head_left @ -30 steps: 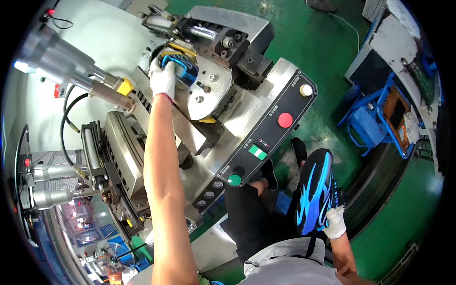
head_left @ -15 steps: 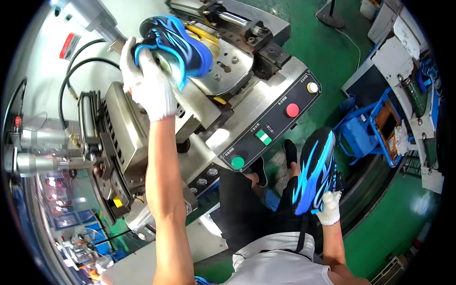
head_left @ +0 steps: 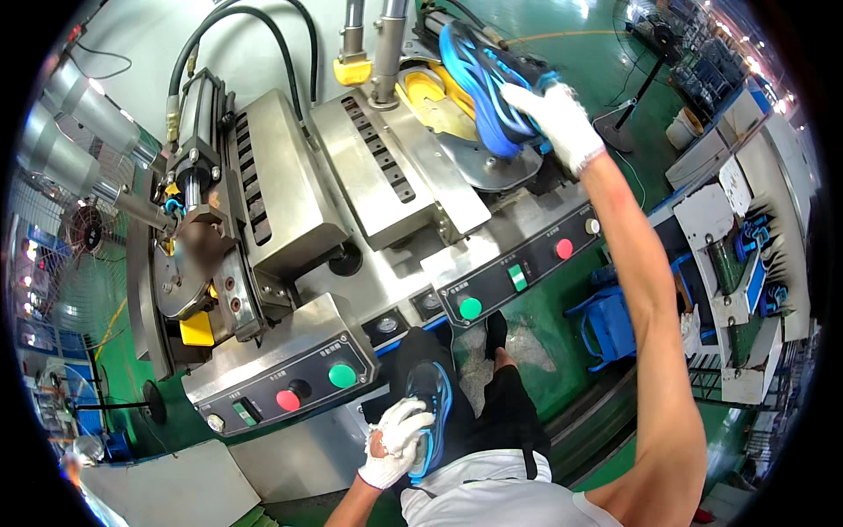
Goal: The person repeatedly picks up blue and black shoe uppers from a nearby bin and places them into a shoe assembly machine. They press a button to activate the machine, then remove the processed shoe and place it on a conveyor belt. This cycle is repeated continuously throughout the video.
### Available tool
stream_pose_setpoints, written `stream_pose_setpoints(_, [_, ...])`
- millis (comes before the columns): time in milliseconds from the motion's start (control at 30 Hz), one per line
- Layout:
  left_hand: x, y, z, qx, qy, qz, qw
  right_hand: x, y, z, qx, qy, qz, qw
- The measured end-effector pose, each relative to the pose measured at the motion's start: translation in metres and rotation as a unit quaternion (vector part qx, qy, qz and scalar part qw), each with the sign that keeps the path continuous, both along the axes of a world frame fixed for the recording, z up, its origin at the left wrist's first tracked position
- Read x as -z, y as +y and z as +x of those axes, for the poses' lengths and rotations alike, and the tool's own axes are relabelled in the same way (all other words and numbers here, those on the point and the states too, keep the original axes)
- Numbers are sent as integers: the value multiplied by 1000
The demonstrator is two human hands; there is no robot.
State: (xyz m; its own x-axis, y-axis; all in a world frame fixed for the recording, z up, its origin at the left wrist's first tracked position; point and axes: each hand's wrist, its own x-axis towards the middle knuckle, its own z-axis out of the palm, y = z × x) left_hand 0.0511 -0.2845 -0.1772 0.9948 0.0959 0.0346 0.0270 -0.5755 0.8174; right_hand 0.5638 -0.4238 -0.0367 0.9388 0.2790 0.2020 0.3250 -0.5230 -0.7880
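My left hand point(head_left: 395, 442), in a white knit glove, is closed on a black and blue sports shoe point(head_left: 428, 400) held low over my lap, with the toe pointing away from me. My right hand point(head_left: 562, 127), gloved as well, reaches out far and grips a second black and blue shoe point(head_left: 485, 88) by its heel end. That shoe is tilted, its blue sole side facing left, above the right station of a metal shoe press point(head_left: 373, 167). A yellow shaped pad point(head_left: 430, 97) lies beside it in the station. My right fingers are partly hidden behind the shoe.
Two control panels with coloured buttons, the left panel point(head_left: 290, 386) and right panel point(head_left: 518, 272), line the press's near edge. Thick metal cylinder rods point(head_left: 389, 44) stand over the right station. At right are a blue chair point(head_left: 608, 325) and a rack point(head_left: 733, 290) with shoes and brushes.
My left hand has drawn its shoe from the press back to my lap. My right hand has lifted its shoe from beside my legs up to the right station. My view has shifted left.
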Motion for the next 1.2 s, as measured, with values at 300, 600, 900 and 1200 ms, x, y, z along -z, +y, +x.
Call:
stream_pose_setpoints(300, [25, 34, -11, 13, 4, -51, 999, 99, 141, 116, -20, -45, -353, 934])
stream_pose_setpoints(600, [13, 37, -7, 30, 6, -40, 999, 59, 135, 90, -33, -13, -341, 939])
stream_pose_setpoints(900, [13, 24, -16, 26, -49, -26, 998, 95, 31, -224, -228, -264, -13, 937])
stream_pose_setpoints(1200, [-17, -10, 0, 33, -70, -6, 997, 120, -26, -284, -176, -115, -70, 975])
